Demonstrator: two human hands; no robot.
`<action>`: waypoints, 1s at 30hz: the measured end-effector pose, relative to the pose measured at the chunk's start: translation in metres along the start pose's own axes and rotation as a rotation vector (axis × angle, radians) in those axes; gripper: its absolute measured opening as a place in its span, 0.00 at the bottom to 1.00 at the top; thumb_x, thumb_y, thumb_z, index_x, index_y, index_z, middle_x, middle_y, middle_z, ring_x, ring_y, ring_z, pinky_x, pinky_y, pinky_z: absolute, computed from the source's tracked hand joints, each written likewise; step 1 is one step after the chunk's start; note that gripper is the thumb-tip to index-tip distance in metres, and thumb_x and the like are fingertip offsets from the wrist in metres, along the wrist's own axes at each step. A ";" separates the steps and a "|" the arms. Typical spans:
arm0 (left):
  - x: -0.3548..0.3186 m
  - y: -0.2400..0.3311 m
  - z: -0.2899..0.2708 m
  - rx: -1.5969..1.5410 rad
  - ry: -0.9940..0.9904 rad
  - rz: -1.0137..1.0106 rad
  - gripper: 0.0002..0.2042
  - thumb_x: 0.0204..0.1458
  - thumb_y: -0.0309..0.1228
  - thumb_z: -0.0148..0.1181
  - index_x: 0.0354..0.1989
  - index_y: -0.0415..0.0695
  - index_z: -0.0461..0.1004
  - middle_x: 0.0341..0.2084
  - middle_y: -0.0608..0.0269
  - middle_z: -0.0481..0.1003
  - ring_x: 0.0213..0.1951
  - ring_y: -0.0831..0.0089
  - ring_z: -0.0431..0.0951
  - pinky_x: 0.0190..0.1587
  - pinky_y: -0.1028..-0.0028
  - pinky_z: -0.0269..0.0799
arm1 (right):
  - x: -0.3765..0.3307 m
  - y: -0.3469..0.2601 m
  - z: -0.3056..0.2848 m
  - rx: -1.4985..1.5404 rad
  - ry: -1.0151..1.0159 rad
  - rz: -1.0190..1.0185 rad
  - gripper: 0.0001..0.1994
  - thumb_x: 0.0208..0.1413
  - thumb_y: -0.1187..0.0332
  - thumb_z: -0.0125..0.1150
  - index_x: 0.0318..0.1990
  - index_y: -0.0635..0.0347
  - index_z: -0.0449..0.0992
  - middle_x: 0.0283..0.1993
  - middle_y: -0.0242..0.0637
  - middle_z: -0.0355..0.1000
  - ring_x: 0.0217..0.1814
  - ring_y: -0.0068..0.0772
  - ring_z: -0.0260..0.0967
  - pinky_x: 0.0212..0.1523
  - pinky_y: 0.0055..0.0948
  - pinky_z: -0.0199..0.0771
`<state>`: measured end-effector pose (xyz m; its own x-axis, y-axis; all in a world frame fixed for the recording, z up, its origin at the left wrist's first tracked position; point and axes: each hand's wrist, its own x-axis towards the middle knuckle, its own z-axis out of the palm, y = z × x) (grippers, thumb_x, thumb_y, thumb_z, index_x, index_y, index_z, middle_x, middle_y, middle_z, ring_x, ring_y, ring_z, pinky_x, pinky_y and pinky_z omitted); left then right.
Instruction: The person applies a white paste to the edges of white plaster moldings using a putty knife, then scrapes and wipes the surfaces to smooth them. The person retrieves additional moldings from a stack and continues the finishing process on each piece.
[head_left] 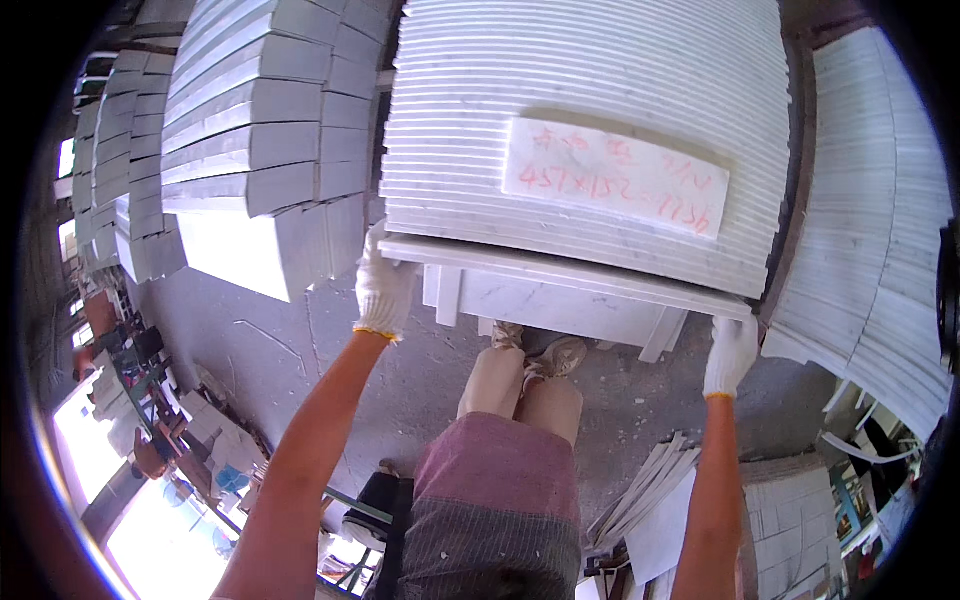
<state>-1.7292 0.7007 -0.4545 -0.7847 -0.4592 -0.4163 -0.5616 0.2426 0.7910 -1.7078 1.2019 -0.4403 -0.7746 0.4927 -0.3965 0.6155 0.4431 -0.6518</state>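
Observation:
A long white stone slab (570, 272) lies on edge along the near side of a large stack of thin white stone slabs (590, 60). My left hand (382, 288), in a white knit glove with a yellow-edged cuff, is closed around the slab's left end. At its right end my right hand (731, 355), also gloved, grips the near corner; its fingers are partly hidden. A narrow gap shows between this slab and the stack. On top of the stack rests a loose white marble piece (615, 180) with red handwriting. Below the slab, a marble panel (550, 303) faces me.
More stacks of white stone blocks (285, 130) rise at the left, and another slab stack (850, 190) stands close at the right. Thin stone strips (650, 480) lean near my right forearm. My shoes (558, 357) are on the grey floor (240, 350) below the panel.

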 end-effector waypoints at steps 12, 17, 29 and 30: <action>0.000 0.063 0.001 -0.270 -0.023 0.017 0.31 0.51 0.35 0.69 0.61 0.37 0.63 0.46 0.63 0.75 0.52 0.75 0.72 0.56 0.73 0.68 | 0.022 -0.042 0.024 0.483 0.150 -0.115 0.35 0.62 0.42 0.54 0.61 0.67 0.62 0.59 0.40 0.64 0.62 0.33 0.62 0.64 0.32 0.61; -0.015 0.089 0.028 -0.275 0.255 -0.088 0.15 0.58 0.33 0.63 0.49 0.39 0.72 0.41 0.66 0.73 0.43 0.80 0.70 0.50 0.76 0.68 | 0.035 -0.023 0.030 0.486 0.176 -0.176 0.30 0.62 0.45 0.58 0.53 0.67 0.65 0.48 0.38 0.67 0.50 0.28 0.65 0.56 0.30 0.67; -0.015 0.081 0.034 -0.424 0.296 -0.019 0.12 0.58 0.33 0.63 0.44 0.39 0.73 0.37 0.68 0.72 0.39 0.82 0.68 0.47 0.78 0.67 | 0.022 -0.033 0.039 0.514 0.316 -0.107 0.28 0.64 0.47 0.56 0.55 0.65 0.62 0.53 0.41 0.66 0.55 0.30 0.66 0.57 0.33 0.69; -0.015 0.080 0.033 -0.423 0.294 -0.023 0.12 0.58 0.33 0.63 0.44 0.39 0.73 0.37 0.68 0.72 0.40 0.82 0.68 0.47 0.77 0.67 | 0.022 -0.033 0.038 0.492 0.320 -0.103 0.28 0.64 0.47 0.55 0.55 0.64 0.62 0.53 0.41 0.66 0.55 0.30 0.66 0.57 0.32 0.69</action>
<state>-1.7712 0.7552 -0.3999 -0.6323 -0.6961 -0.3401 -0.3747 -0.1094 0.9207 -1.7504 1.1695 -0.4517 -0.6978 0.7003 -0.1504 0.3405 0.1396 -0.9298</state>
